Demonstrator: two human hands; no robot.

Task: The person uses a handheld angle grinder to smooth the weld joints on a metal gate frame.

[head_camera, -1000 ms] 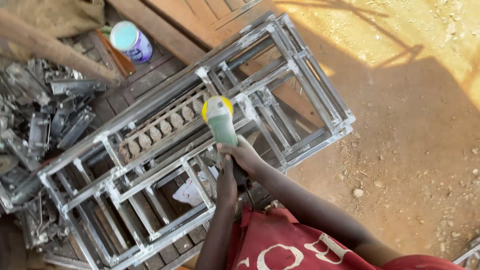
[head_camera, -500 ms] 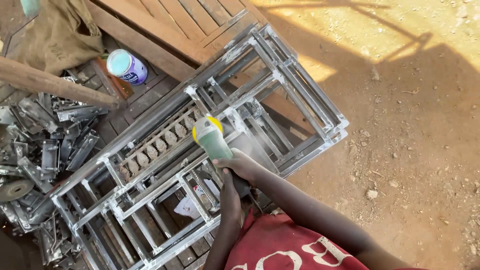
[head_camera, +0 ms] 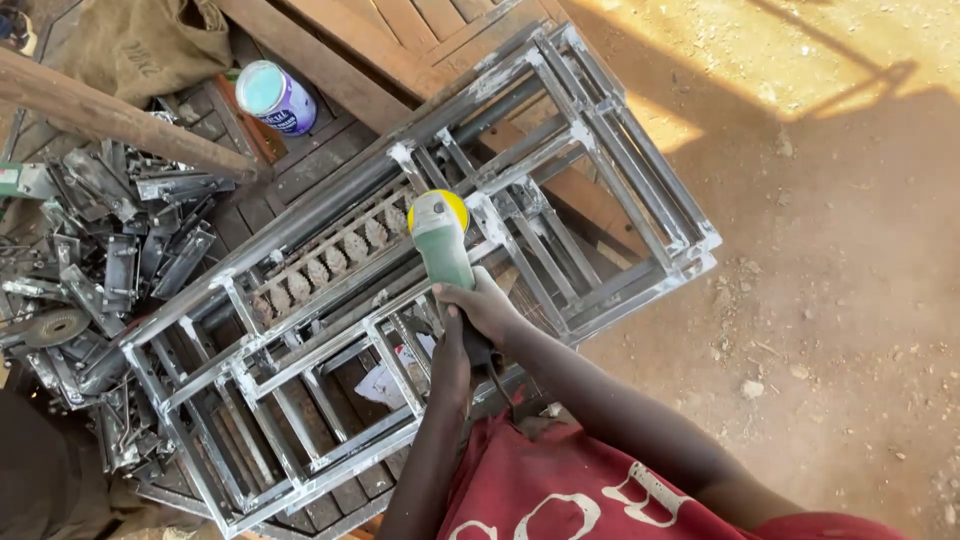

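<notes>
Stacked shiny grey metal frames (head_camera: 330,330) fill the middle of the picture. Both hands, right hand (head_camera: 492,305) and left hand (head_camera: 452,345), grip a green grinder with a yellow top (head_camera: 441,243), mid-frame on the frames. Upper left stands a purple tin (head_camera: 275,96).

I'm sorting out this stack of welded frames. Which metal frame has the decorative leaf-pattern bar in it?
The long metal frame directly under the green grinder held in both hands. Its leaf-pattern bar runs up to the grinder's head; the other frames show only plain square tubing.
</notes>
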